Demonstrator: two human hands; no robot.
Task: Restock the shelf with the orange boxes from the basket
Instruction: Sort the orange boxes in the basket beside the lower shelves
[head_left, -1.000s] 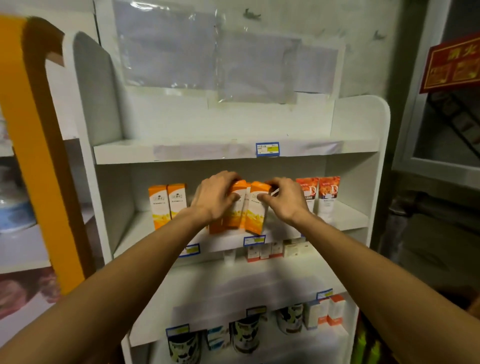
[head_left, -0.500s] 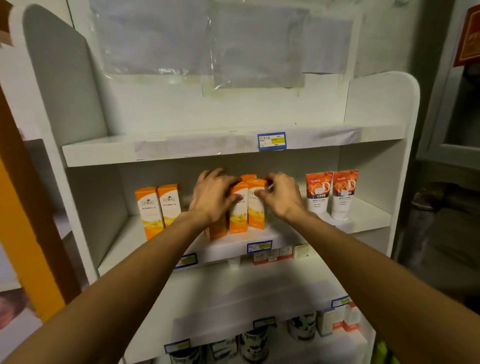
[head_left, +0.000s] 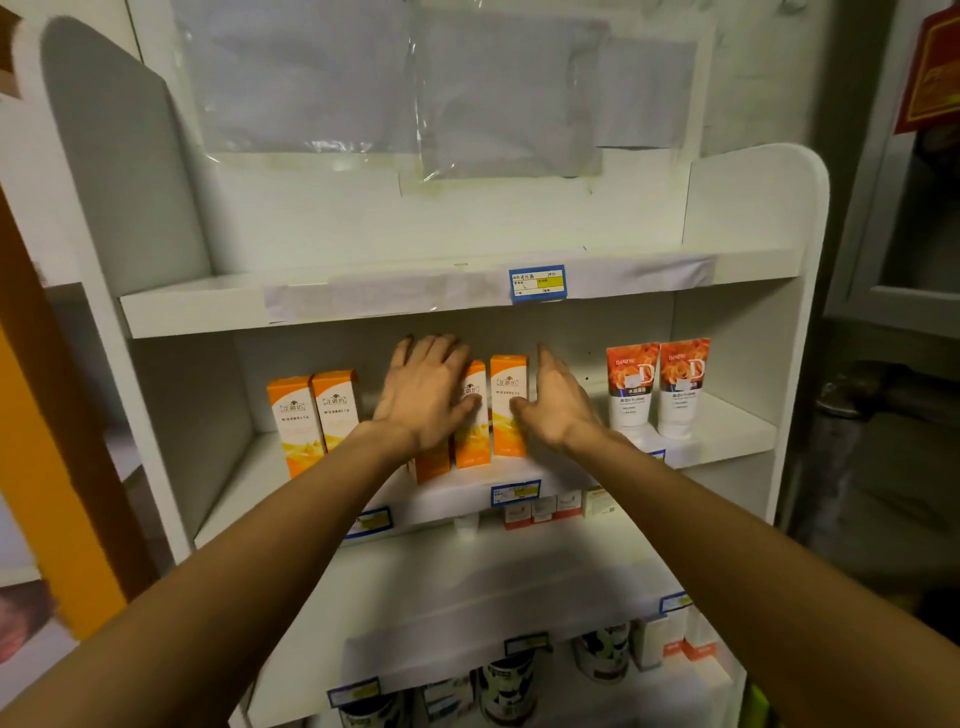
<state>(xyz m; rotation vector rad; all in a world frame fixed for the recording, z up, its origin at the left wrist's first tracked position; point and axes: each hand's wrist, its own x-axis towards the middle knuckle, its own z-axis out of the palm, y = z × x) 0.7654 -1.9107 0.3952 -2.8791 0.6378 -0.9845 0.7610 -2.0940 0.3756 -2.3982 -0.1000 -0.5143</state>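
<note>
On the second shelf (head_left: 447, 501) three orange boxes stand upright side by side in the middle. The right box (head_left: 508, 415) and the middle box (head_left: 474, 447) show their fronts; the left box (head_left: 432, 466) is mostly hidden behind my left hand (head_left: 426, 395). That hand lies flat over the group with fingers spread and its thumb on the middle box. My right hand (head_left: 558, 408) is beside the right box, fingers straight, thumb touching its front. Two more orange boxes (head_left: 311, 415) stand further left. The basket is out of view.
Two orange-and-white tubes (head_left: 657, 384) stand right of my right hand. The top shelf (head_left: 311, 306) carries a blue price tag (head_left: 537, 283). Small boxes (head_left: 540, 512) and dark cans (head_left: 506, 680) fill lower shelves. An orange panel (head_left: 47, 467) is at the left.
A second ago both hands gripped tilted orange boxes at the shelf front. The boxes now stand upright further in, and both hands have opened, fingers straightened.
</note>
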